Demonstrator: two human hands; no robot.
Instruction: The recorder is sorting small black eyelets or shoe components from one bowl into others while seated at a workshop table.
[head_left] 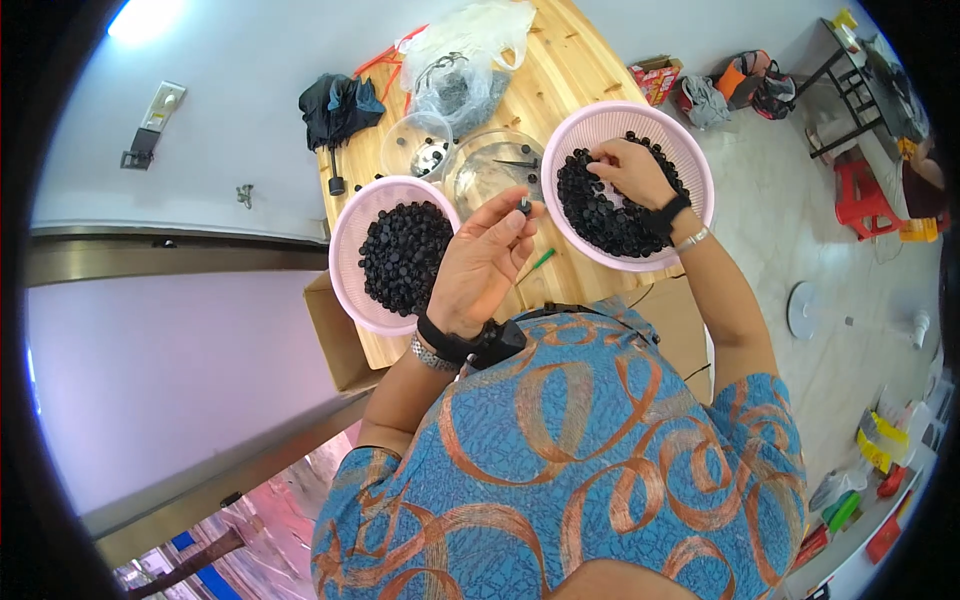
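My left hand (482, 262) is raised palm up between two pink baskets. Its thumb and fingertips pinch a small black cap-like part (524, 206) with a pale metallic tip. My right hand (634, 172) reaches down into the right pink basket (694, 140), its fingertips drawn together among many small black parts (612, 222). Whatever those fingertips grip is hidden. The left pink basket (345, 275) is heaped with similar round black parts (405, 255), and my left wrist passes by its right rim.
On the wooden table (560, 60) lie a clear round tray (480, 185) with a dark pointed tool, a clear bowl (400, 140) with a few black parts, a green-handled tool (543, 259) and plastic bags (460, 60). A folded black umbrella (338, 110) rests at the left edge.
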